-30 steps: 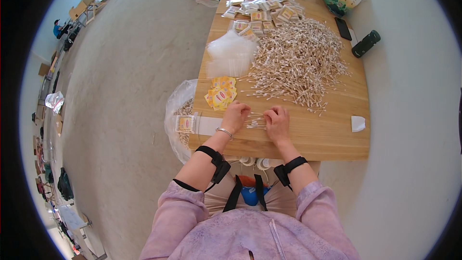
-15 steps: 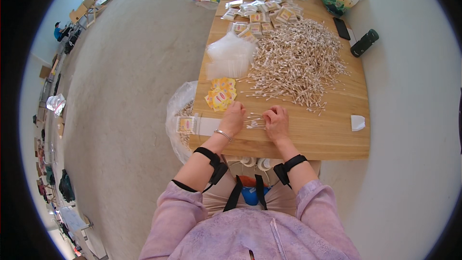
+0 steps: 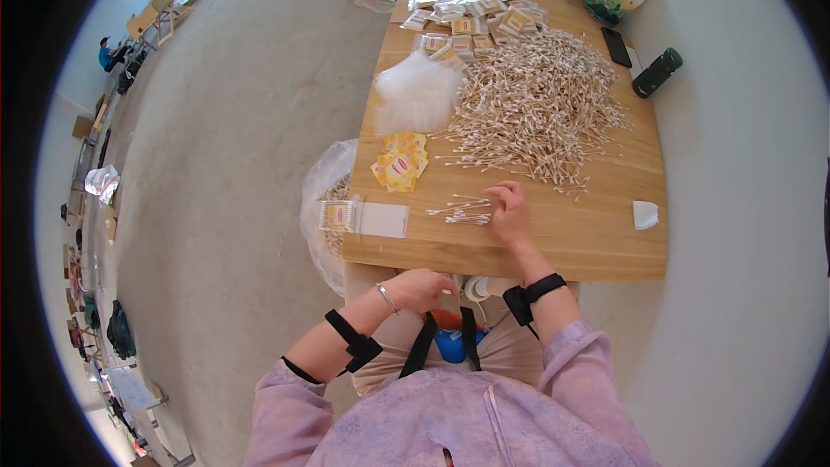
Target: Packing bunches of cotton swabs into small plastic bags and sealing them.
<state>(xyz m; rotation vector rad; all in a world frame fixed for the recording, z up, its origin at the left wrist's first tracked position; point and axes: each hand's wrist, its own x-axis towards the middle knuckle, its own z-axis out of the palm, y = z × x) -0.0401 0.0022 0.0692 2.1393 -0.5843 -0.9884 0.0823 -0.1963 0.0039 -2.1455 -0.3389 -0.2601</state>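
Over my lap, just off the table's near edge, my left hand has its fingertips pinched together; what they hold, if anything, is too small to make out. My right hand rests on the wooden table with curled fingers at the right ends of a small row of cotton swabs. Left of that row lies a white card, partly in a clear bag with a filled pack of swabs hanging at the table edge. Yellow printed cards are fanned out beyond it.
A big heap of cotton swabs covers the middle, with clear bags to its left and filled packs behind. A phone, a dark bottle and a white piece lie along the right. A plastic sack stands left.
My left hand has drawn back from beside the swab row, toward me and down over my lap. My right hand has shifted slightly right, staying at the swabs.
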